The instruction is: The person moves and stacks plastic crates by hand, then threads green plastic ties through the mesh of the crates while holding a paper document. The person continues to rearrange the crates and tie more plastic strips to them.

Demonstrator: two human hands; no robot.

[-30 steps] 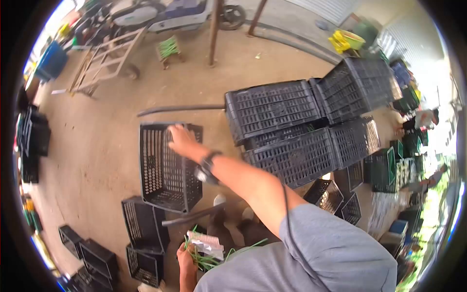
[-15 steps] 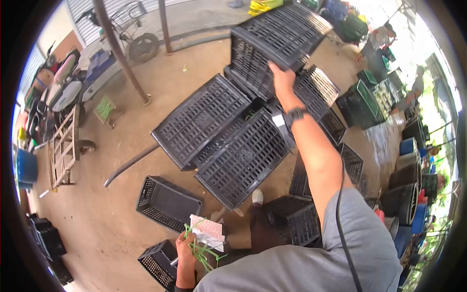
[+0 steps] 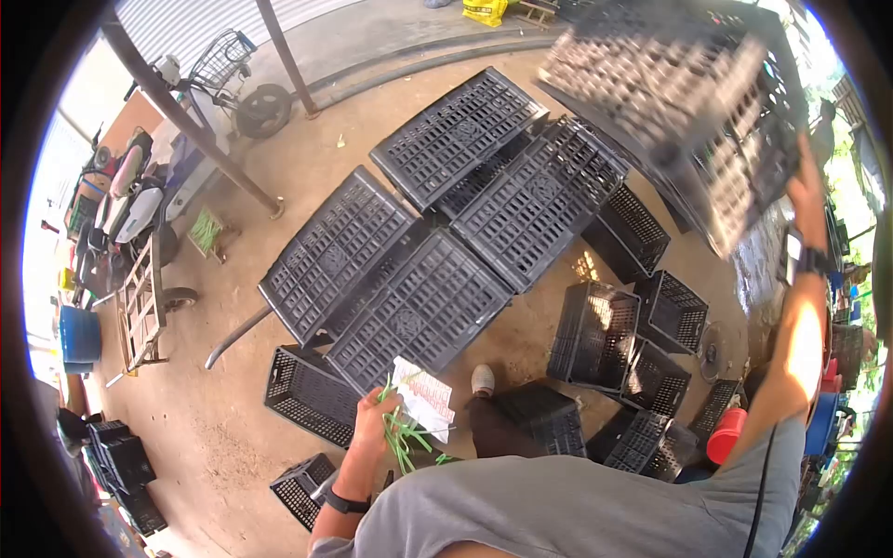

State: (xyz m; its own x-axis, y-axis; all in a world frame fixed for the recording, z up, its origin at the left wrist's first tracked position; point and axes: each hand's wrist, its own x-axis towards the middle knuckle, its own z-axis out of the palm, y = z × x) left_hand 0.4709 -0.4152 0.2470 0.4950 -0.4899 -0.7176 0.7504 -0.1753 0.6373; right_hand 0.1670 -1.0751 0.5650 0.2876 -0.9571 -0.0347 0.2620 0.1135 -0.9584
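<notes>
At the upper right, my right hand [image 3: 807, 179] grips the edge of a large black crate [image 3: 688, 102], which is tilted, raised and blurred by motion. My left hand [image 3: 374, 418] is low in the centre, closed around green strips [image 3: 400, 437] and white sheets with red print [image 3: 426, 398]. Just beyond it stand stacked black crates, among them a near one [image 3: 419, 312], a left one [image 3: 339, 251], a far one [image 3: 460, 135] and a right one [image 3: 539, 200].
Open black crates lie at the lower left [image 3: 312, 395] and to the right [image 3: 595, 335]. A red bucket [image 3: 726, 435] stands at the lower right. A metal post [image 3: 191, 121], a cart frame [image 3: 139, 302] and a blue tub [image 3: 79, 335] are on the left.
The large crate has moved right, off the stacks, with my right hand at its edge. The crate tops under it now show. My left hand has moved slightly up, still holding the strips and sheets.
</notes>
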